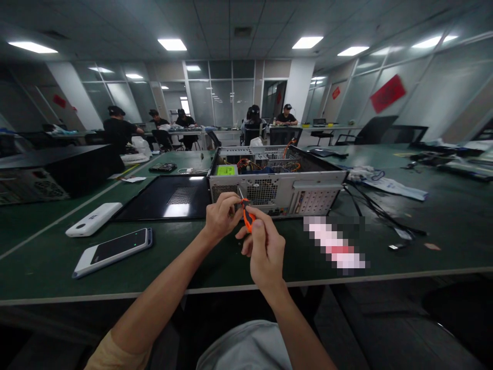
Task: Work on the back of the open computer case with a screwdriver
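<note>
My right hand (265,246) is closed round the orange and black handle of a screwdriver (247,215). Its thin metal shaft slants up and to the left, toward the rear panel of an open desktop computer case (283,180) lying on its side. Beside the shaft, my left hand (222,217) has its fingers pinched together; whatever they hold is hidden. Whether the tip touches the panel I cannot tell. Inside the case are coloured cables (246,164) and a part with a bright green label (226,170).
A black side panel (165,198) lies left of the case. Nearer are a white power bank (94,219) and a phone-like device (113,251). Black cables (379,213) and a glove (362,173) lie right. Another computer case (57,172) stands far left. Several people sit at tables behind.
</note>
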`<state>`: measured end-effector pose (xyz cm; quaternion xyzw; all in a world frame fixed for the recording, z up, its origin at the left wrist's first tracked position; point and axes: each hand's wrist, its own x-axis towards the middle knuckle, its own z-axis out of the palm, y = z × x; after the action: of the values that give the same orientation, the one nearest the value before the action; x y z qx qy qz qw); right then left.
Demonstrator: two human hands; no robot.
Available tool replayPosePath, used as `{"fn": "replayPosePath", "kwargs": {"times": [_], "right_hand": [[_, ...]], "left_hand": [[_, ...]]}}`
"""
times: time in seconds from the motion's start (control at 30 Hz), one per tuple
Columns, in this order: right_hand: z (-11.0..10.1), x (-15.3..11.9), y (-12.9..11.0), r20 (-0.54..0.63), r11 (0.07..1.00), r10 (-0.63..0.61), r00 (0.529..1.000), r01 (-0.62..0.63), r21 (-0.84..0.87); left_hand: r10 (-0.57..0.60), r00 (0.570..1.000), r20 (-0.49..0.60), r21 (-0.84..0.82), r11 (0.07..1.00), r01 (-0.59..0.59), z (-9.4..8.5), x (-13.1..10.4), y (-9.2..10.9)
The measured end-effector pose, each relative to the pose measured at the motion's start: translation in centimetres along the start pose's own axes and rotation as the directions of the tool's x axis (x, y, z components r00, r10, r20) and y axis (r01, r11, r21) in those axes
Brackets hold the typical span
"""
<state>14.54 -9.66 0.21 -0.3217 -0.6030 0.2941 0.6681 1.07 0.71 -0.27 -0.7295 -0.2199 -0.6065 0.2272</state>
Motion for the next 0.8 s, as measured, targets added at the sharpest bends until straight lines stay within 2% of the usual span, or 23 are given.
{"fn": "replayPosePath", "kwargs": {"times": [0.13, 0.2, 0.37, 0.5, 0.63, 0.7, 0.8], "right_hand": [[0.3, -0.1, 0.6, -0.004, 1.000, -0.014, 1.000, 0.014, -0.014], [0.3, -0.1, 0.9, -0.016, 0.997, -0.033, 0.999, 0.031, -0.075], [-0.1, 0.3, 0.5, -0.033, 0.955, -0.171, 0.985, 0.158, -0.252], [-0.8, 0.6, -0.6, -0.016, 0.889, -0.314, 0.949, 0.288, -0.357], [-1.2, 0.7, -1.4, 0.059, 0.806, -0.441, 0.896, 0.424, -0.413], [-1.2, 0.7, -1.6, 0.070, 0.789, -0.454, 0.888, 0.437, -0.431], [-1.1, 0.6, -1.6, 0.021, 0.779, -0.457, 0.889, 0.412, -0.472]], "left_hand": [[0.001, 1.000, 0.002, -0.001, 1.000, -0.001, -0.1, -0.1, -0.2], [0.004, 1.000, 0.002, -0.003, 1.000, -0.004, -0.2, -0.2, -0.4], [0.028, 0.999, 0.027, 0.036, 0.999, -0.029, -0.4, -0.1, -0.4], [0.010, 0.999, 0.037, 0.033, 0.999, -0.011, -0.3, 0.0, -0.2], [0.002, 0.999, 0.049, 0.041, 0.999, -0.004, -0.2, -0.3, -0.4], [-0.001, 0.999, 0.050, 0.054, 0.999, -0.002, -0.2, -0.5, -0.5], [0.004, 0.999, 0.053, 0.049, 0.999, -0.006, -0.2, -0.6, -0.5]]}}
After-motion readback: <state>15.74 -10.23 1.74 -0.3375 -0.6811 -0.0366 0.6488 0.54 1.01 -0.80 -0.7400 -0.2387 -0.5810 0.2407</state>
